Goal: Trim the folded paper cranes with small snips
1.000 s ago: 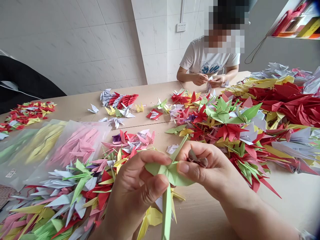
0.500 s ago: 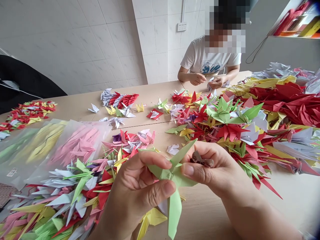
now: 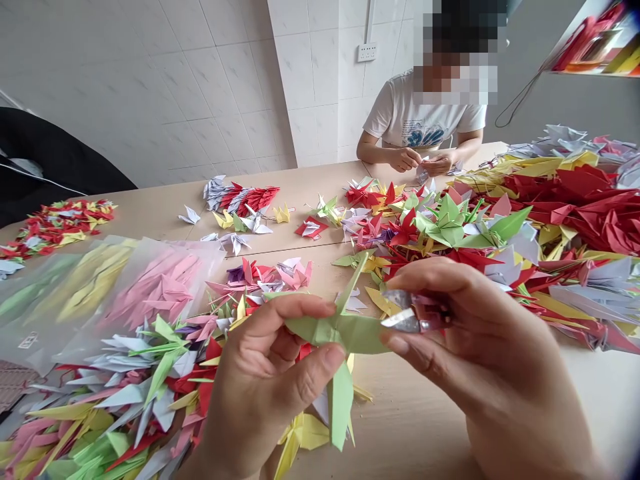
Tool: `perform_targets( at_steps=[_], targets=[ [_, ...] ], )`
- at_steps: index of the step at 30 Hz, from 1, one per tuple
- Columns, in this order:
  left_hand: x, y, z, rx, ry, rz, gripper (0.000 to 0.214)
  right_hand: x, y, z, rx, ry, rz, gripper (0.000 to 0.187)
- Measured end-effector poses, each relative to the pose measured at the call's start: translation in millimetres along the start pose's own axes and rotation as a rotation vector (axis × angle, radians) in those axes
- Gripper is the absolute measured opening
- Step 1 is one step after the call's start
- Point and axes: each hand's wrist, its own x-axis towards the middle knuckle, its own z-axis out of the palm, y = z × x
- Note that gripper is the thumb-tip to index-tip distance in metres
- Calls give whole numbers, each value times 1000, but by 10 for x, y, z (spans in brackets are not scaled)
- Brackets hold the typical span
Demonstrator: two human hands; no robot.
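Observation:
A light green paper crane (image 3: 342, 337) is pinched between the thumb and index finger of my left hand (image 3: 283, 373), near its middle, with its points spread out. My right hand (image 3: 465, 340) grips a small metal tool with two silver jaws (image 3: 417, 313). The jaws are parted and lie by the crane's right wing tip; whether they touch it I cannot tell. Beneath the crane, a yellow paper crane (image 3: 303, 437) lies on the table, partly hidden by my left hand.
Piles of coloured paper cranes lie left (image 3: 145, 400) and right (image 3: 565, 220). Clear bags (image 3: 200, 257) hold green, yellow and pink ones. Across the table (image 3: 280, 250), a person in a white shirt (image 3: 425, 120) handles something small. A red square paper (image 3: 311, 227) lies mid-table.
My right hand has let go of the crane, moved right and turned, bringing the tool's jaws out to the wing tip. My left hand keeps its pinch, shifting slightly left. The other person's hands moved closer together.

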Motion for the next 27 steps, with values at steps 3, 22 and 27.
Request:
perform_targets(
  at_steps=[3,22,27],
  targets=[
    [2,30,16,41,28,5,22,-75,-44,-72,-184,12,-66,24],
    [-12,62,93,226,135,93,19,-72,-86,-62,-613,-2,-313,38],
    [-21,48,101,260,164,127,20,-82,-75,-24,-644,1,-356,40]
  ],
)
